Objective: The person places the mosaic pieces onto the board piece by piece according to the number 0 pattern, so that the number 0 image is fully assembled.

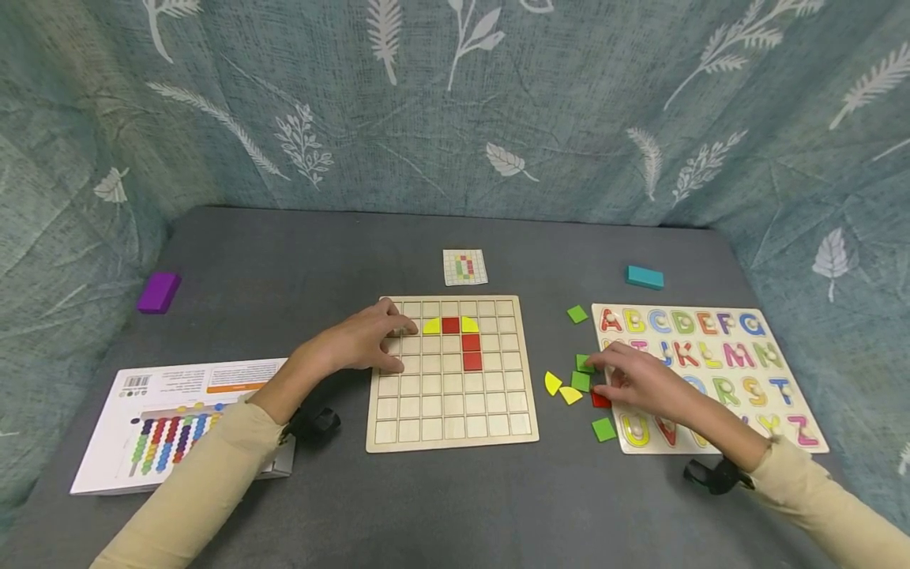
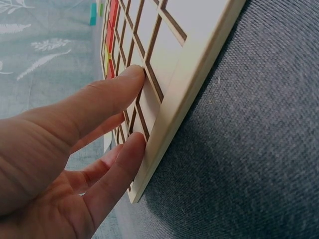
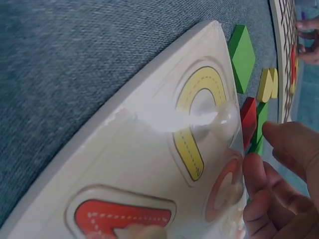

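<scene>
Green square tile (image 1: 580,382) is lying just left of my right hand (image 1: 640,383), thumb and fingers narrowly parted.

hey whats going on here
A person's left hand rests on a wooden grid board holding three red squares and two yellow quarter-circles. The right hand is at loose green tiles and a red tile beside an alphabet board. The pattern card shows green too, but no green sits on the grid board yet.

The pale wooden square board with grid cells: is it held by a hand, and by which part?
No clear grip shows: the left hand rests at the left side of the board, its fingers not visibly closed around it.
</scene>
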The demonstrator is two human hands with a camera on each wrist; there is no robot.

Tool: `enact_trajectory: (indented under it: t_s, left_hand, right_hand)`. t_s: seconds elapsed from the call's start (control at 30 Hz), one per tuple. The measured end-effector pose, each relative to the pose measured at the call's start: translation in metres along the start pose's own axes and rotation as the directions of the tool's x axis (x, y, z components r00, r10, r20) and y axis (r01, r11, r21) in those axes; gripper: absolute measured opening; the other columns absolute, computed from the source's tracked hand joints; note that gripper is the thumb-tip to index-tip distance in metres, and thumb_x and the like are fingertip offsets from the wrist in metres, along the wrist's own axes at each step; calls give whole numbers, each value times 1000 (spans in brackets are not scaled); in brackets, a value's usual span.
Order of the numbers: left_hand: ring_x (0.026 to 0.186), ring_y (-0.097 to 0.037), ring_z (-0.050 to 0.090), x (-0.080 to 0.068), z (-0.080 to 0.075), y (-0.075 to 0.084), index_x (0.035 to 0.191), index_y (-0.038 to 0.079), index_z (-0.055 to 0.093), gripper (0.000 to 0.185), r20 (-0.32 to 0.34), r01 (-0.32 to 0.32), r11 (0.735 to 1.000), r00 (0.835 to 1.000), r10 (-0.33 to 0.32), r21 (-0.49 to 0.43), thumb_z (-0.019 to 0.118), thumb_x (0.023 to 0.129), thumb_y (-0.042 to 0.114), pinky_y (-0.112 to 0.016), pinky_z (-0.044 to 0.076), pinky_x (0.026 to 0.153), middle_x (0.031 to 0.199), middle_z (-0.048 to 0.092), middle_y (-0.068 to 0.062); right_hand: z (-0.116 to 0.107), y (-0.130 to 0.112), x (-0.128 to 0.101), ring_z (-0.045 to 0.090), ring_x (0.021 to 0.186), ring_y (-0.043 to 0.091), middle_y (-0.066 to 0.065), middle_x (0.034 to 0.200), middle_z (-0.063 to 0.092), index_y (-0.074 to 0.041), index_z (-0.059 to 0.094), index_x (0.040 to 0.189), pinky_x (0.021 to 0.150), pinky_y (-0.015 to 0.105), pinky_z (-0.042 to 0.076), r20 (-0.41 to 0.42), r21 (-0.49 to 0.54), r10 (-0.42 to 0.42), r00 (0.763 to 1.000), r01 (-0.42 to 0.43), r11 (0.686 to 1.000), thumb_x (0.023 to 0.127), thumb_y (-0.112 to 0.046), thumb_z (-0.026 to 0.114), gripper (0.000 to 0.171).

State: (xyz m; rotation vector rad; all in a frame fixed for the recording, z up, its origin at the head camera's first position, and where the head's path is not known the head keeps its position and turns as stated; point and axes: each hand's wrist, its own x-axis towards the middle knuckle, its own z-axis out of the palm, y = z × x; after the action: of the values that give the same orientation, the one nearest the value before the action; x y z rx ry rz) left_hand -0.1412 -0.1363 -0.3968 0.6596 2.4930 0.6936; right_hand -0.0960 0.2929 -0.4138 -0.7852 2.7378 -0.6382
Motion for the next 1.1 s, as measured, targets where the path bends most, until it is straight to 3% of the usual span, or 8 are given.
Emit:
enact_trajectory:
  t_s: [0.3, 0.57, 0.83, 1.1]
  left_hand:
    - [86, -18, 48, 0, -1, 0, 130, 6, 59, 55, -2, -3, 1000, 1000, 3, 11, 79, 81, 17, -30, 41, 76, 115, 46, -13]
    - [87, -18, 46, 0, -2, 0, 131, 6, 59, 54, 3, 1, 1000, 1000, -1, -2, 78, 81, 16, -30, 40, 76, 114, 45, -13]
    - [90, -19, 48, 0, -3, 0, 130, 7, 59, 53, 2, -1, 1000, 1000, 1, -2, 78, 82, 16, -31, 40, 78, 115, 45, -13]
    - [89, -19, 48, 0, -3, 0, 131, 7, 59, 54, 5, 0, 1000, 1000, -1, 11, 78, 82, 17, -32, 41, 78, 115, 45, -13]
  right_hand:
    - [-2, 0, -6, 50, 77, 3, -5, 97, 61, -16, 69, 101, 66, 20, 44, 25, -9, -19, 1000, 19, 1000, 84, -14, 75, 18]
    - [-3, -2, -7, 51, 81, 3, -8, 102, 61, -23, 69, 99, 71, 22, 45, 51, -46, -37, 998, 39, 998, 84, -16, 75, 18]
    - [-3, -1, -5, 51, 80, 2, -7, 102, 61, -22, 69, 100, 71, 22, 46, 57, -58, -82, 995, 85, 995, 82, -17, 76, 20]
    - [-2, 3, -5, 50, 82, 4, -4, 107, 61, -22, 69, 101, 70, 21, 44, 115, -45, -105, 988, 111, 993, 84, -18, 75, 19]
